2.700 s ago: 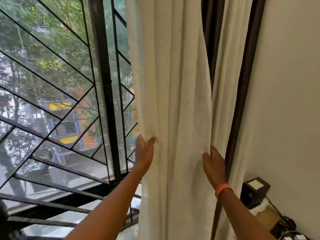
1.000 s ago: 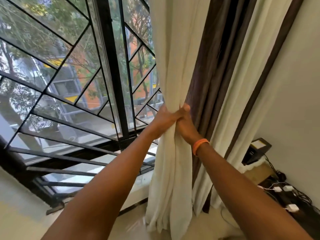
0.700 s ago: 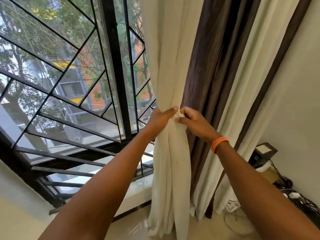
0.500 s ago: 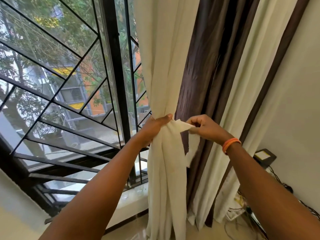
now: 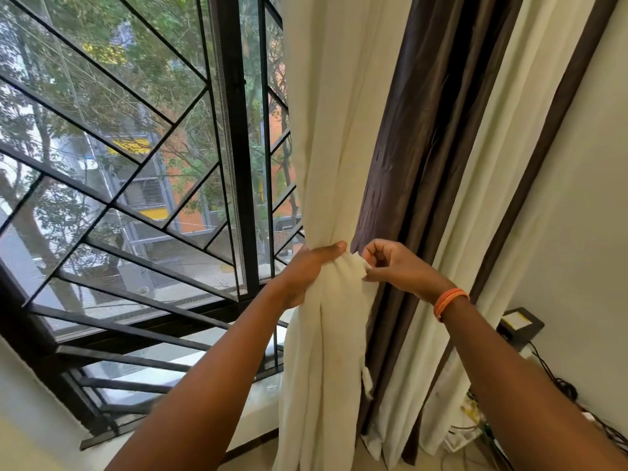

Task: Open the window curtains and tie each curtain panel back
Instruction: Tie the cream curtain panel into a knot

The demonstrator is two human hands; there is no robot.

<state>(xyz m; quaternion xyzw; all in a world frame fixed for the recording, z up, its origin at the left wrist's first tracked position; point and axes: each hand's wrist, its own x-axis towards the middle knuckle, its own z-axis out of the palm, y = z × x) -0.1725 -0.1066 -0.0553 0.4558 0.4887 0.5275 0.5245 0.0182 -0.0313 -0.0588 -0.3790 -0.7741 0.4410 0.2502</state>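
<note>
The left hand [image 5: 306, 271] clamps the gathered cream curtain panel [image 5: 326, 164], right of the window grille [image 5: 136, 198]. The right hand [image 5: 396, 266] pinches a cream fabric strip [image 5: 358, 266]. Step in hand: tying. Next, likely wrap the strip around the bundle.

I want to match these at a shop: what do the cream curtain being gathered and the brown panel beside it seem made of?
Cream curtain: apparently a matte woven cotton or linen blend; it bunches in soft folds under the left hand and right hand. Brown panel: probably a silky synthetic, with faint sheen and fine crinkles. Exact fibres can't be told.
</note>
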